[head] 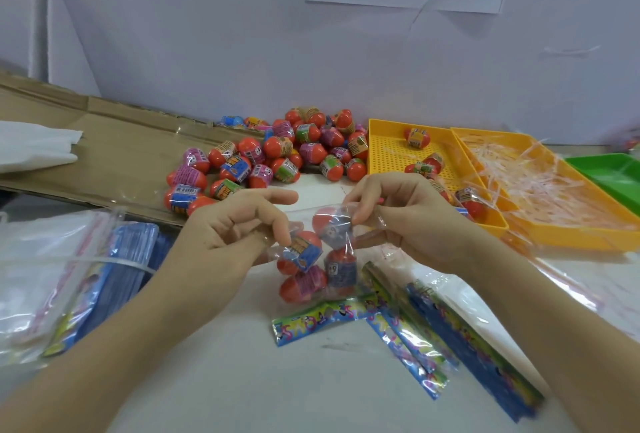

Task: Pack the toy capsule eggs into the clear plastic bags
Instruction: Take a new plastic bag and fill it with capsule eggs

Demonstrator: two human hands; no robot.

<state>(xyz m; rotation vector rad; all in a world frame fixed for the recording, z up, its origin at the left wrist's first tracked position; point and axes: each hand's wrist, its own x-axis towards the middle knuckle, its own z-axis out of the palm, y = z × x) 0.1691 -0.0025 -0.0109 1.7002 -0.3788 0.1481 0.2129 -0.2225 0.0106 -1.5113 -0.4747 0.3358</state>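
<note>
1. A flattened cardboard sheet lies at ten o'clock.
2. A perforated yellow tray sits at one o'clock.
3. A second yellow tray, at two o'clock, holds shredded strips.
4. A green tray touches the three o'clock edge.
5. Colourful long packets lie at five o'clock.

Single head view, wide-angle, facing forward-down, close above table.
</note>
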